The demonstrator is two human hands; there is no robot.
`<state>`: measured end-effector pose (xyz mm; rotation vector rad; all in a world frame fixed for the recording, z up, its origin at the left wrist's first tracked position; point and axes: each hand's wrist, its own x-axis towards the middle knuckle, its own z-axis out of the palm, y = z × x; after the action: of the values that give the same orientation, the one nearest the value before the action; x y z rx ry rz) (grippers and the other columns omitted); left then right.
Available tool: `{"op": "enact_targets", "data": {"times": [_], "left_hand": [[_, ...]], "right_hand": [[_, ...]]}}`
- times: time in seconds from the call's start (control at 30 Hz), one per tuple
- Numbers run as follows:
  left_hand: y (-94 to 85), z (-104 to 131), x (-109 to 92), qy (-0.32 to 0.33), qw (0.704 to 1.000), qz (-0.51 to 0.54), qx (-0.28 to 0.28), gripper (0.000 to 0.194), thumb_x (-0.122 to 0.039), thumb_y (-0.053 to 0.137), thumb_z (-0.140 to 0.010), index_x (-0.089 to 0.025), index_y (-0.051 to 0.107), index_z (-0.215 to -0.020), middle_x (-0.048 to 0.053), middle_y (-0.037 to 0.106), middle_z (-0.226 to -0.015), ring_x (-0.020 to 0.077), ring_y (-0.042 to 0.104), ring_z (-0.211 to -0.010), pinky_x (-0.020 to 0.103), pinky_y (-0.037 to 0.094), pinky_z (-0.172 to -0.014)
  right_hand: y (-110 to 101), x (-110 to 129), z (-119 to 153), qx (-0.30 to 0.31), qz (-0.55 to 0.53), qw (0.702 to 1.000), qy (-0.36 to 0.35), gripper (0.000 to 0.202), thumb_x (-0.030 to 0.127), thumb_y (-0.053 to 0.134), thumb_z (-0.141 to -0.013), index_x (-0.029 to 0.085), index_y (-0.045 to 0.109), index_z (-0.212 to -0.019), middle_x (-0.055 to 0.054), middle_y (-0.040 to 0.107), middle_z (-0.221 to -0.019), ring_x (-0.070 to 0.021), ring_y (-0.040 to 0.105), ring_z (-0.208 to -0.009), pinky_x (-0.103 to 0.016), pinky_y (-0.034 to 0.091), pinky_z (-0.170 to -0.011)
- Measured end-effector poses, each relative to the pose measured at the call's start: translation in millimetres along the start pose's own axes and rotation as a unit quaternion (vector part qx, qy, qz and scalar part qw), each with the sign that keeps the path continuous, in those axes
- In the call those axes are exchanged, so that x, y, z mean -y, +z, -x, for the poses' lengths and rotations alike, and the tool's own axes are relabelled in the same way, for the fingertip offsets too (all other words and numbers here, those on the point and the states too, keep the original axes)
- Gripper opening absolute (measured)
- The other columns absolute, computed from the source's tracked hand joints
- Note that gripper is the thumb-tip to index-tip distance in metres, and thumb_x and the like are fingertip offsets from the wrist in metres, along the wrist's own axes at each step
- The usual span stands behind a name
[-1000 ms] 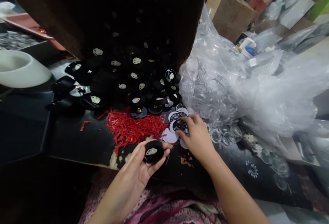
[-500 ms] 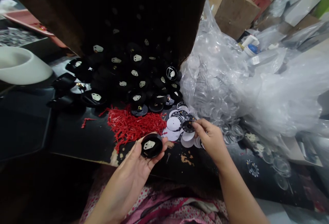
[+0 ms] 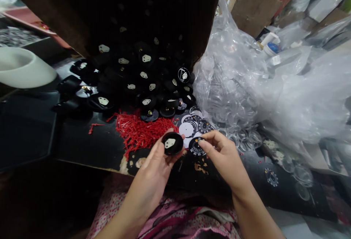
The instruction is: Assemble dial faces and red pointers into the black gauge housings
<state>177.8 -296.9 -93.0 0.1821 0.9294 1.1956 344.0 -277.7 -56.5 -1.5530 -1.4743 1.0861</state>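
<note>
My left hand (image 3: pixel 157 158) is closed round a black round gauge housing (image 3: pixel 172 144), its open face up and a pale plate inside. Pinched between the thumb and fingers of my right hand (image 3: pixel 219 155) is a black printed dial disc (image 3: pixel 196 146), held just right of the housing and apart from it. Behind the two hands lies a loose pile of dial discs (image 3: pixel 187 129), some white side up, others showing printed scales. Left of these discs spreads a heap of small red pointers (image 3: pixel 142 131).
Many more black housings (image 3: pixel 146 101) spill from a dark box at the back. A clear plastic bag (image 3: pixel 222 85) of transparent round covers stands right of it. A white bowl (image 3: pixel 27 72) is at left. One dial (image 3: pixel 271 177) and loose clear covers (image 3: pixel 303 175) lie at right.
My right hand has lifted a dial disc off the pile and brought it left and toward me. My left hand has moved right and slightly up with the housing, so both are closer together.
</note>
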Motion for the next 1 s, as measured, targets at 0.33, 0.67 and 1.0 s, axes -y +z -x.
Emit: {"op": "enact_targets", "data": {"times": [0.33,0.67,1.0], "left_hand": [[-7.8,6.1,17.7,0.003,0.993,-0.09,0.077,0.03,-0.039,0.067,-0.088,-0.04,0.071,-0.118,-0.006,0.06,-0.142,0.0246,0.044,-0.139,0.031,0.048,-0.105],[-25.3,2.9,24.1,0.026,0.978,-0.163,0.131,0.037,-0.035,0.065,-0.09,-0.037,0.064,-0.128,-0.002,0.06,-0.141,0.0239,0.048,-0.136,0.036,0.039,-0.113],[-40.4,13.4,11.2,0.05,0.948,-0.288,0.127,0.031,-0.036,0.066,-0.089,-0.032,0.067,-0.119,0.0,0.068,-0.128,0.0228,0.057,-0.125,0.031,0.046,-0.105]], "right_hand": [[20.6,10.6,5.7,0.003,-0.001,1.0,-0.027,0.006,0.023,0.062,-0.089,0.022,0.059,-0.085,0.002,0.062,-0.079,-0.0137,0.06,-0.075,-0.027,0.046,-0.069],[18.1,6.8,5.7,0.047,-0.006,0.997,0.055,0.018,0.03,0.065,-0.086,0.023,0.049,-0.081,0.005,0.055,-0.07,-0.0119,0.053,-0.063,-0.025,0.041,-0.057],[13.5,0.5,23.8,0.15,0.043,0.988,-0.022,0.021,0.016,0.056,-0.09,0.024,0.059,-0.109,0.0,0.068,-0.1,-0.0148,0.063,-0.088,-0.029,0.049,-0.077]]}}
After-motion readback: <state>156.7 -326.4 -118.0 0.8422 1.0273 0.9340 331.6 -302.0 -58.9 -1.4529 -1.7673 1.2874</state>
